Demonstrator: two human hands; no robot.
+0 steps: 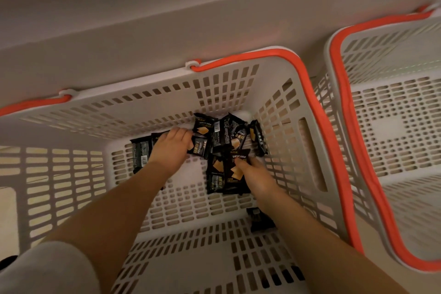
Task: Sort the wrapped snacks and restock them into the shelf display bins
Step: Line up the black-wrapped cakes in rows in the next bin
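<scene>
both deep in the basket (148,93), left hand (170,147) and right hand (254,178) grasping black snack packets (218,135) mid-frame; could spill slippery wrappers if overfilled.

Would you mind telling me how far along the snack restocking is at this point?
Early to midway, as far as one view shows. Done: nothing confirmable, since no shelf bins are in view. In hand: both hands reach into the white basket; the right hand grips a black Drycake packet, and the left hand rests on other packets. Left: a pile of packets at the far end, plus one stray packet near the right forearm.
</scene>
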